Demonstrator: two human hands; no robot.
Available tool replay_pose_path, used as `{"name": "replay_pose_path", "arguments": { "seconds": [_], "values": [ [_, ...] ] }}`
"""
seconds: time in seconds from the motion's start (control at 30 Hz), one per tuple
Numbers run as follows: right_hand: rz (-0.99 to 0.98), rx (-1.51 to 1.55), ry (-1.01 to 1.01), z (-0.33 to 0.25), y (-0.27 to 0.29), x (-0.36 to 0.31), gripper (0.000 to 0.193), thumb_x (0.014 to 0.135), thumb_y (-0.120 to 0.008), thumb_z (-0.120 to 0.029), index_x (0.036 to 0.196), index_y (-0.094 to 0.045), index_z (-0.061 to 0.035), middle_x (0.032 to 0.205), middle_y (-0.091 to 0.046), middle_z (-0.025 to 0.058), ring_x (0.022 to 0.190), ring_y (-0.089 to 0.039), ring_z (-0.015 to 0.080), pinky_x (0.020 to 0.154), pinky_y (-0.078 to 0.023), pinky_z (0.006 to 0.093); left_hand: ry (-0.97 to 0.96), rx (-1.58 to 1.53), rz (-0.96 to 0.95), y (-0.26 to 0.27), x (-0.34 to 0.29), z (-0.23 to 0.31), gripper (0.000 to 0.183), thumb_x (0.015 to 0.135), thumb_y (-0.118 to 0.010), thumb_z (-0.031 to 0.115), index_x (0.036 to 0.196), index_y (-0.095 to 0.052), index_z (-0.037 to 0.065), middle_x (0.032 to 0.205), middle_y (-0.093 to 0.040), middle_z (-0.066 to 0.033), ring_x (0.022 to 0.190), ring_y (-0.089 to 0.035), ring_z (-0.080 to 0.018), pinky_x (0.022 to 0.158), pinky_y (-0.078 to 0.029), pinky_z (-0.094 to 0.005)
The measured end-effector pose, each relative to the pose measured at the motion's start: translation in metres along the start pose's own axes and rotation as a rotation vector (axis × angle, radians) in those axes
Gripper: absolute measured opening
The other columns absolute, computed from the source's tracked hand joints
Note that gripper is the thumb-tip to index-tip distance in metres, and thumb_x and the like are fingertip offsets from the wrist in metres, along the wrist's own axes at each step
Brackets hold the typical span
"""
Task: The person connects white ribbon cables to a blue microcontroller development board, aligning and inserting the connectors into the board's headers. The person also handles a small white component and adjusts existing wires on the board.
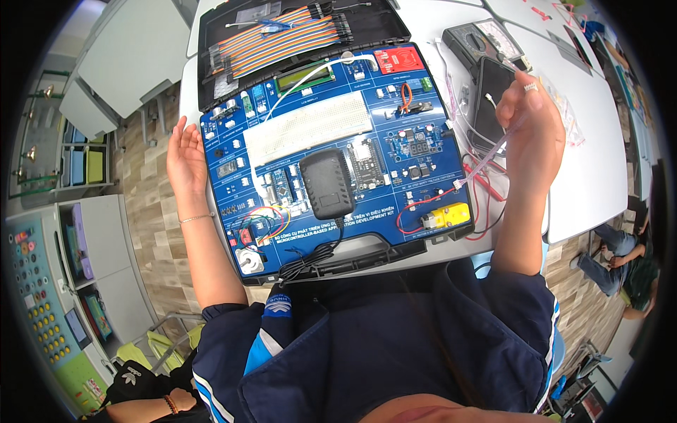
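Note:
My right hand (534, 134) is closed around a thin pale cable, and its white plug (530, 88) pokes out by the fingertips. The cable runs down to the right edge of a blue microcontroller kit board (282, 158) in an open black case. My left hand (185, 156) is at the board's left edge, fingers loosely bent, holding nothing visible. A black power adapter (326, 183) lies on the board, its coiled cord (310, 259) at the near edge. Beside it are a white breadboard (308, 127) and a yellow geared motor (448, 216).
Rainbow jumper wires (282, 44) lie in the case lid. To the right on the white table (589, 166) are an analog multimeter (483, 46), a black smartphone (488, 102) and red test leads (486, 180). Another person's hand (182, 402) shows at lower left.

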State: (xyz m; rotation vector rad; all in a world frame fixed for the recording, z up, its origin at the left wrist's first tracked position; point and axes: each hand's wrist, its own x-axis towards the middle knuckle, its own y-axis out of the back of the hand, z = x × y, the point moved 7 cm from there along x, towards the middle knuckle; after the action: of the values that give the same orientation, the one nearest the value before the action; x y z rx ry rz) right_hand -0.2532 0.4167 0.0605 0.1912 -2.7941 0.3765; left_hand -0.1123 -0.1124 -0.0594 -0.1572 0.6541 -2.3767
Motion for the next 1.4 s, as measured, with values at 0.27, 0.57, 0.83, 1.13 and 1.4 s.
{"name": "replay_pose_path", "arguments": {
  "seconds": [0.27,0.57,0.83,1.13,1.4],
  "values": [
    [-0.222,-0.045,0.252,-0.013,-0.003,-0.001,0.016,0.093,-0.060,-0.007,0.096,-0.068,0.0060,0.096,-0.065,0.0126,0.079,-0.058,0.0167,0.071,-0.045,0.0275,0.002,0.004,0.001,-0.002,-0.002,0.001,0.039,0.102,-0.063,0.021,0.130,-0.058,-0.006,0.103,-0.066,-0.0106,0.092,-0.064,-0.0160,0.086,-0.056,-0.0279],
    [-0.107,-0.198,0.297,-0.021,-0.013,-0.010,0.029,0.105,-0.049,-0.019,0.108,-0.064,0.0052,0.082,-0.060,0.0091,0.069,-0.054,0.0130,0.060,-0.042,0.0255,0.003,-0.006,-0.003,0.001,0.001,0.000,0.040,0.100,-0.065,0.020,0.129,-0.059,-0.006,0.104,-0.069,-0.0119,0.094,-0.064,-0.0181,0.088,-0.055,-0.0295],
    [-0.103,-0.410,0.286,-0.014,-0.007,-0.001,0.045,0.109,-0.043,-0.029,0.123,-0.064,0.0083,0.081,-0.060,0.0072,0.066,-0.050,0.0079,0.056,-0.036,0.0196,0.001,0.042,-0.005,-0.011,-0.006,0.000,0.041,0.100,-0.064,0.021,0.130,-0.058,-0.006,0.105,-0.068,-0.0139,0.096,-0.063,-0.0189,0.089,-0.054,-0.0309],
    [-0.057,-0.439,0.246,0.002,-0.007,0.002,0.027,0.104,-0.056,-0.013,0.118,-0.066,0.0077,0.098,-0.069,0.0098,0.070,-0.054,0.0072,0.059,-0.037,0.0187,-0.074,0.099,-0.001,-0.013,-0.004,0.000,0.039,0.101,-0.061,0.017,0.128,-0.056,-0.011,0.101,-0.068,-0.0157,0.094,-0.063,-0.0191,0.087,-0.054,-0.0300],
    [-0.027,-0.416,0.194,0.024,0.001,0.013,0.031,0.107,-0.051,-0.019,0.119,-0.063,0.0071,0.099,-0.069,0.0124,0.069,-0.055,0.0122,0.060,-0.039,0.0235,-0.164,0.257,0.034,-0.018,-0.003,0.000,0.035,0.101,-0.060,0.017,0.126,-0.060,-0.009,0.099,-0.067,-0.0092,0.094,-0.060,-0.0145,0.086,-0.051,-0.0271]
  ]
}}
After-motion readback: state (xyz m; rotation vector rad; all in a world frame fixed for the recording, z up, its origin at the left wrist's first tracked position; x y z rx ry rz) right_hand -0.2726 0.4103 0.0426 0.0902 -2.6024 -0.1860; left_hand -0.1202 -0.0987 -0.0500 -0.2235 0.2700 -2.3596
